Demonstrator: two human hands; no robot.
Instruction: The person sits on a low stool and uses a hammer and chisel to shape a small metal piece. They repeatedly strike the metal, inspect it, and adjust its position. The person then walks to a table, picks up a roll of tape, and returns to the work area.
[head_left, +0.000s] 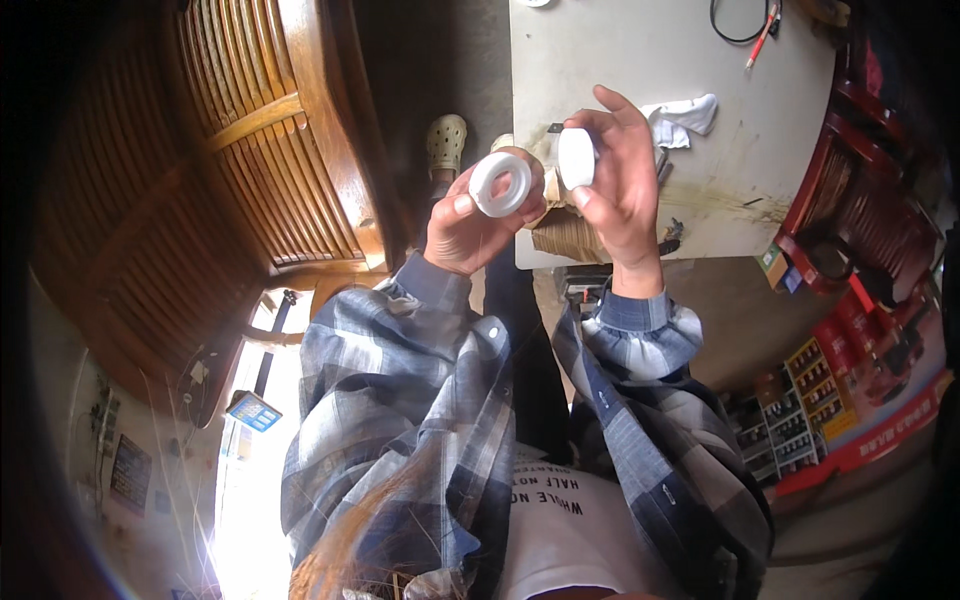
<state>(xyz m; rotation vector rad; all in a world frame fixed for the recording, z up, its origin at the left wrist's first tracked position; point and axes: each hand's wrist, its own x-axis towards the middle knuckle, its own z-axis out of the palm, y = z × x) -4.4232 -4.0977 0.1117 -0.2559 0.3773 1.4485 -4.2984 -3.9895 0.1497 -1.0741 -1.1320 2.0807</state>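
Observation:
My left hand grips a white ring-shaped part by its rim, with the round opening facing up toward me. Close by on the right, my right hand pinches a smooth white rounded disc between thumb and fingers, turned partly edge-on. The two white pieces are held apart in the air, near the left edge of a pale table. What kind of parts they are I cannot make out. Beneath my hands, a brown corrugated cardboard piece is partly hidden.
On the table lie a crumpled white cloth, a black cable loop and a thin red tool. A slatted wooden bench stands on the left. At the lower right is a compartmented rack of small items.

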